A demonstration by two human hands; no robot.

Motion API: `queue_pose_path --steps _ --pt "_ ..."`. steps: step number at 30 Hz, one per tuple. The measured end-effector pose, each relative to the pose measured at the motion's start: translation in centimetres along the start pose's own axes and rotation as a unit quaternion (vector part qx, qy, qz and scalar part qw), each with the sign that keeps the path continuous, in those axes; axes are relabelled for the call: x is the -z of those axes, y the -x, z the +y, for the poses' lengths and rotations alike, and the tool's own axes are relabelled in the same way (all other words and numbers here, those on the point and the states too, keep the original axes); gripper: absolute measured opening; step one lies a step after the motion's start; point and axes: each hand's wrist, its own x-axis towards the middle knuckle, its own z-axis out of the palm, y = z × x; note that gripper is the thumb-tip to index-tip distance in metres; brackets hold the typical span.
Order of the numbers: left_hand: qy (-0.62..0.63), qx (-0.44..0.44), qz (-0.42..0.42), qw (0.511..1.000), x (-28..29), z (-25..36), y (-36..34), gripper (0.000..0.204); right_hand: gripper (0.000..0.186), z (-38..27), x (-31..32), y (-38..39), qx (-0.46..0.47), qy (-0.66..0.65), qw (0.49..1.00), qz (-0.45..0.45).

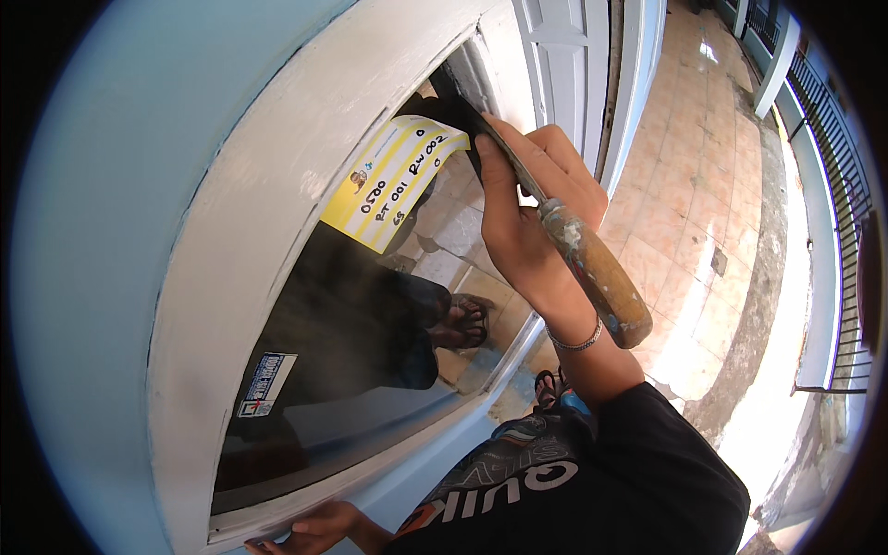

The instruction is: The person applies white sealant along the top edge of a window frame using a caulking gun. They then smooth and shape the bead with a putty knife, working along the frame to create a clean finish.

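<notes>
In my right hand [536, 203] is a putty knife [601, 277] with a worn, paint-flecked wooden handle. My fingers are closed around its metal blade, and the handle slants down toward my wrist. Its dark blade end lies at the upper corner of a window pane [342, 324], close to a yellow-and-white striped sticker [393, 180] with handwriting. The sticker's upper right corner curls; whether the blade touches it, I cannot tell. My left hand [319, 527] rests on the window frame's lower end with fingers stretched out, partly cut off by the picture's edge.
A white window frame [231, 240] borders the dark glass, set in a light blue wall [102, 250]. Lower on the pane is a small blue-and-white sticker [268, 384]. Behind my right hand stands a pale panelled door [564, 55]. A tiled walkway [684, 185] runs along a metal railing [837, 213].
</notes>
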Motion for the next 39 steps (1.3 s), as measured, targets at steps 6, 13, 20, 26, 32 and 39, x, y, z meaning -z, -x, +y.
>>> queue_pose_path --steps 6,13,20,26,32,39 --pt "0.023 0.02 0.002 1.0 0.0 0.5 -0.1 0.051 0.025 -0.1 -0.3 0.2 -0.013 0.034 0.999 -0.006" --pt "0.044 0.004 0.014 0.999 -0.1 0.7 -0.5 0.05 0.024 0.0 0.4 1.2 -0.048 0.055 0.997 -0.031" --pt "0.029 -0.003 0.033 0.999 -0.3 0.4 -0.2 0.048 0.026 1.3 0.8 3.1 -0.08 0.057 0.993 -0.063" --pt "0.01 -0.03 0.033 0.999 -0.3 0.1 -0.3 0.045 0.016 2.3 10.2 13.3 -0.253 0.061 0.933 -0.247" --pt "0.017 0.011 -0.004 1.0 -0.6 0.6 -0.2 0.049 0.019 1.0 19.5 22.0 -0.412 0.002 0.844 -0.343" --pt "0.007 0.033 -0.021 0.999 -1.0 1.1 -0.5 0.056 0.023 1.3 29.4 28.6 -0.527 -0.002 0.764 -0.373"
